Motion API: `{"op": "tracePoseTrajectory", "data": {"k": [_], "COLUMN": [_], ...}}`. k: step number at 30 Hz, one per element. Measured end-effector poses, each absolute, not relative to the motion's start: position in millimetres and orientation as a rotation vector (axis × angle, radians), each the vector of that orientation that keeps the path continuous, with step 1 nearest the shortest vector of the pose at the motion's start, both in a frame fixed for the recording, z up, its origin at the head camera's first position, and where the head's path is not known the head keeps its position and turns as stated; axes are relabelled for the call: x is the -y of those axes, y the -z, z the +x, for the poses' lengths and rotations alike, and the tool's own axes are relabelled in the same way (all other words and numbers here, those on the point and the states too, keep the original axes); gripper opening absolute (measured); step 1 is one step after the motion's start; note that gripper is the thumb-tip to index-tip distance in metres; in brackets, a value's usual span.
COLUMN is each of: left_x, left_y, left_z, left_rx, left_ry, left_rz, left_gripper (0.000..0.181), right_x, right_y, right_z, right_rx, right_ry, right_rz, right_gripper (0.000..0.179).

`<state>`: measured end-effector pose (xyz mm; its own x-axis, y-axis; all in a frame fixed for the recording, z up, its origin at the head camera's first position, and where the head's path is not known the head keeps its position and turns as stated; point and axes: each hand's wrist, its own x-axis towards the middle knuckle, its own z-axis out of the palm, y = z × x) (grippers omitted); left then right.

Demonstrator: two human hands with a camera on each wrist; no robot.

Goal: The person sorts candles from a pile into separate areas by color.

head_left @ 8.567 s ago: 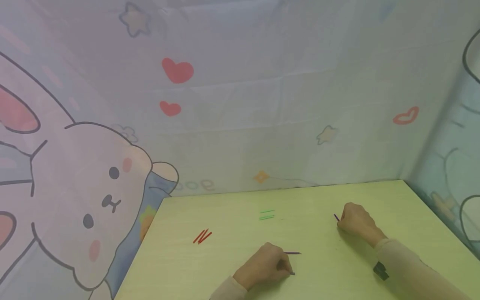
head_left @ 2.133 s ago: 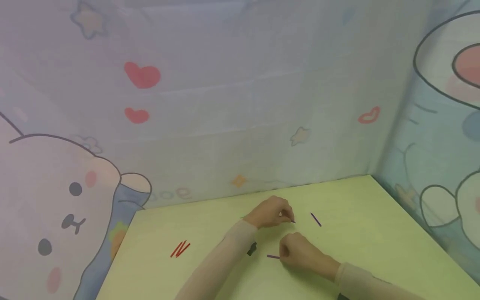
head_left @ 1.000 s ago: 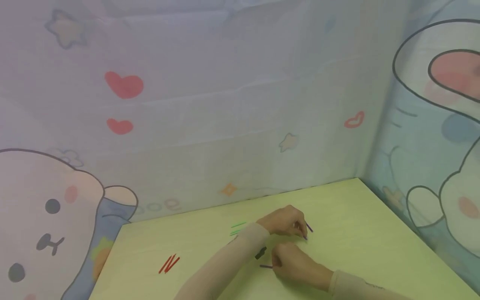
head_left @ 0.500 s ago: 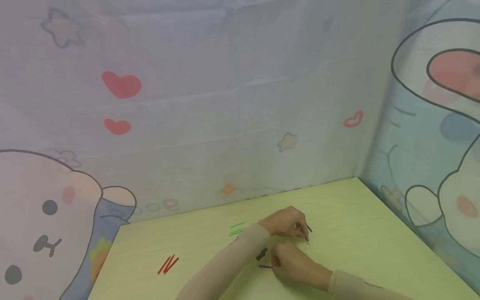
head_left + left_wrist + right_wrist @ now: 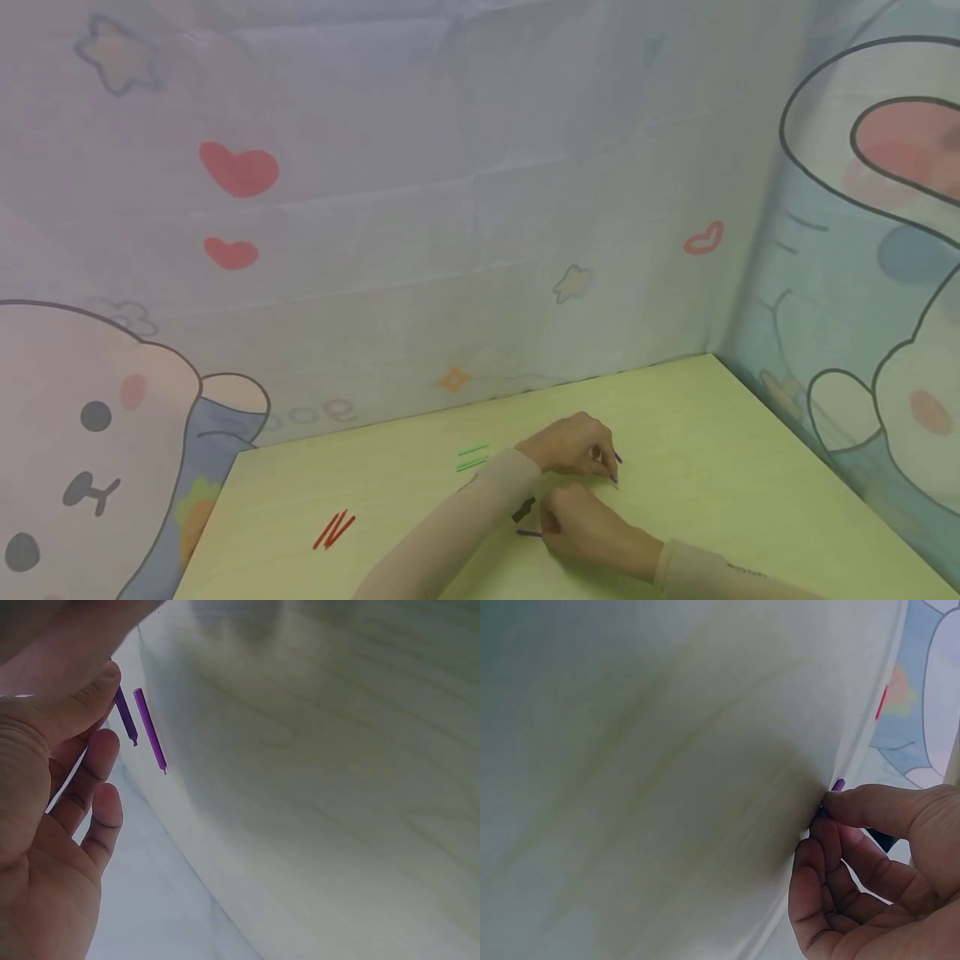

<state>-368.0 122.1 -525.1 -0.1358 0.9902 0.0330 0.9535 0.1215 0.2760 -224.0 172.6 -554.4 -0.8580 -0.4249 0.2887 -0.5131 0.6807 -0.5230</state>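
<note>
My left hand (image 5: 573,443) reaches across the table and pinches a thin purple candle (image 5: 127,720) between thumb and fingers, its wick end poking out. Beside it, nearly parallel, lies a second purple candle (image 5: 150,731), partly hidden behind my fingers in the head view. Just in front, my right hand (image 5: 588,529) pinches the end of a third purple candle (image 5: 529,533), which points left, low at the tabletop. In the right wrist view only a short bit of that candle (image 5: 838,784) shows past the thumb.
Several thin red candles (image 5: 334,529) lie on the left of the pale yellow table (image 5: 735,467). Several green ones (image 5: 472,458) lie farther back, partly behind my left sleeve (image 5: 480,500). A printed cloth (image 5: 420,250) hangs behind the table and at its sides.
Earlier my hands were far apart. The left has since crossed rightward to beside the back purple candle; the right has come left and toward me. In the last second both barely moved.
</note>
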Motion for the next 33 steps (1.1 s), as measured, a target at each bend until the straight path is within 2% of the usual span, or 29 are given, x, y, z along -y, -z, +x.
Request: {"op": "tracePoseTrajectory", "data": {"k": [18,33], "left_x": [-112.9,-82.1], "left_y": [514.2,498.4], "left_z": [-369.6,-368.4], "left_rx": [-2.294,-2.434], "left_ry": [-0.346,-0.368], "left_rz": [1.964,1.849], "left_gripper": [0.006,0.007], "right_x": [-172.0,-170.9], "right_y": [556.7,556.2], "right_z": [-224.4,-224.2], "right_rx": [2.769,2.83], "right_ry": [-0.89,-0.921], "right_rz": [0.757,0.709], "right_gripper": [0.021,0.02]}}
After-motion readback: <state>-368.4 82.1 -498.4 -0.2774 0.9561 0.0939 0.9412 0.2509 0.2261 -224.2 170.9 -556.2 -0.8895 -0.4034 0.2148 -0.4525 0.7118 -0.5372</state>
